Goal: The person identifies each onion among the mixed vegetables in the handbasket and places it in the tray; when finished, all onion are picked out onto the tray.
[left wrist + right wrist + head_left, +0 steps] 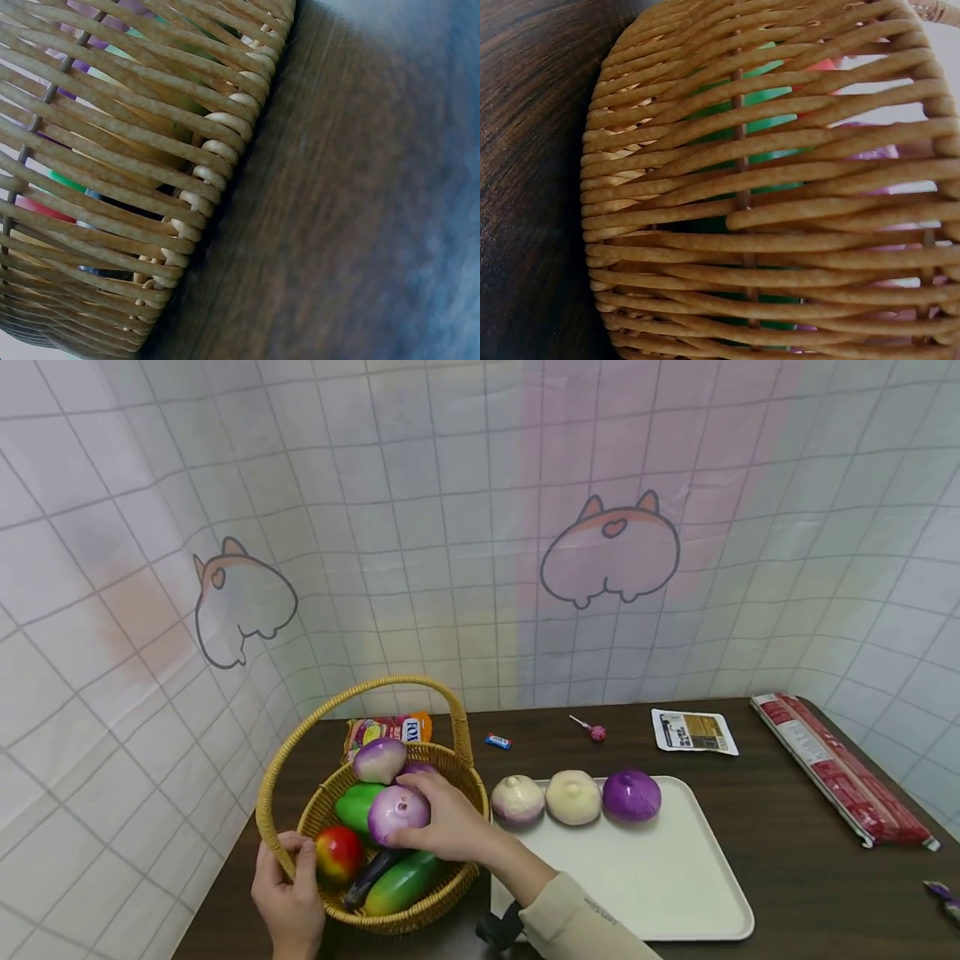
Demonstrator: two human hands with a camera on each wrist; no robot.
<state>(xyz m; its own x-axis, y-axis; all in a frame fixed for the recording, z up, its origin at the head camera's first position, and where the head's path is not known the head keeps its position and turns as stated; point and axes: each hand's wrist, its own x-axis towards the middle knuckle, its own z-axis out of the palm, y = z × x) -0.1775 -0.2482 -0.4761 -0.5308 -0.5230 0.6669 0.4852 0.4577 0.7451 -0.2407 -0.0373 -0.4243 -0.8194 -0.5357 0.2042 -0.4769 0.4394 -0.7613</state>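
The right hand (450,822) holds a purple onion (397,814) in the basket (390,918); the left hand (288,893) grips the basket rim.

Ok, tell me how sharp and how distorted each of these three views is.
Head view: sharp but wide-angle, the wall grid bowing at the edges; basket, right hand and tray read clearly. Left wrist view: weave fairly crisp, the table smearing into blur toward the right. Right wrist view: weave close and slightly soft, with washed-out white glare at upper right.
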